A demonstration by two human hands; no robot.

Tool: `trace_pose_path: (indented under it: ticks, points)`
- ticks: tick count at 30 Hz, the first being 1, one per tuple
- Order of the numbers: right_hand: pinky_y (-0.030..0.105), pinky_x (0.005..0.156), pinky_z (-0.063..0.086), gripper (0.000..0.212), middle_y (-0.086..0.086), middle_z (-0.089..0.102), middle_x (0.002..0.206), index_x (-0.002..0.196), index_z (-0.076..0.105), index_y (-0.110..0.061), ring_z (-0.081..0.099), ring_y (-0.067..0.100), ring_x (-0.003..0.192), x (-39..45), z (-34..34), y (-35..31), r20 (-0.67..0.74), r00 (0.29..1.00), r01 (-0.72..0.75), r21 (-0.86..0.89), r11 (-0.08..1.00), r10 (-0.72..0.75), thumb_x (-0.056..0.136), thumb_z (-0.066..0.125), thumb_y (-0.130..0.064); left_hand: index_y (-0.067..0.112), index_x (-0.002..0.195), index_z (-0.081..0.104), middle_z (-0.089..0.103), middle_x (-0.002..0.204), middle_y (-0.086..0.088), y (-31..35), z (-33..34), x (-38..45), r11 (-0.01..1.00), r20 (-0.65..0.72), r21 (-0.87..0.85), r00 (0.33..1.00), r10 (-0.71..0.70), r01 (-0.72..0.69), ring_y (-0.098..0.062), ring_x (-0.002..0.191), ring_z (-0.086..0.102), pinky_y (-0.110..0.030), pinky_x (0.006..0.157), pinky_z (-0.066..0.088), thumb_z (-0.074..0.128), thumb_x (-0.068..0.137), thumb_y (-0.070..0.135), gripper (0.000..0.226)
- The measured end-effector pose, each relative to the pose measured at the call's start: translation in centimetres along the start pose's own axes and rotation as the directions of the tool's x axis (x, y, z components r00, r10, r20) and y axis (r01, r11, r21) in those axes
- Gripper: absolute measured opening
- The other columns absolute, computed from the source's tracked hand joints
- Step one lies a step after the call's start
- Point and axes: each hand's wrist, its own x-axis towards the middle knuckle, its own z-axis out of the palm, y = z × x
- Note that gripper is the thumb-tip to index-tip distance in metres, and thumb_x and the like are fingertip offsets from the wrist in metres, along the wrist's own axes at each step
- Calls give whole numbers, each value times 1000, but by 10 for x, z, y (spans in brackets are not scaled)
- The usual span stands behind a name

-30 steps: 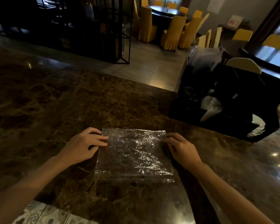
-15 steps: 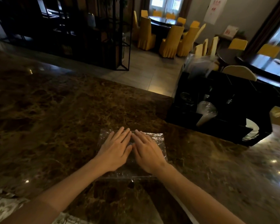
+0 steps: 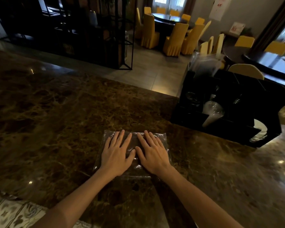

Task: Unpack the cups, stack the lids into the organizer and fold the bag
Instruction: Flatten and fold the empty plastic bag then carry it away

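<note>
both hands, left [image 3: 116, 155] and right [image 3: 152, 154], lie flat and spread on the bag [image 3: 163, 137], gripping nothing. the organizer [image 3: 237, 129] sits at two o'clock.

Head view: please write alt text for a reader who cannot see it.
Two bare hands, left hand and right hand, press flat, side by side, on a folded clear plastic bag on a dark marble counter. To the right stands a black organizer holding clear cups. Beyond are yellow-covered chairs.

The bag [image 3: 161, 137] is clear, crinkled, glossy plastic on a polished brown marble counter [image 3: 56, 120].
</note>
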Motion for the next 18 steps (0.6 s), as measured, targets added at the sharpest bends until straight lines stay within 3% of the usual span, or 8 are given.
trace_pose_path:
  ticks: [11,18]
  points:
    - [46,128,-3,70,-10,2,171,159,3,-48,-4,13,158,-12,8,26,-36,983,-181,21,983,182,96,2,-77,41,159,3,4,170,3,-2,4,-3,999,-32,-28,999,-31,30,-22,157,0,-47,126,4,4,90,74,77]
    - [48,127,-4,66,-11,-1,171,159,1,-49,-6,14,158,-14,6,26,-32,979,-200,29,979,200,98,2,-73,45,158,7,6,170,4,-6,5,-3,1000,-17,-4,999,-28,28,-24,157,0,-49,125,3,4,86,82,80]
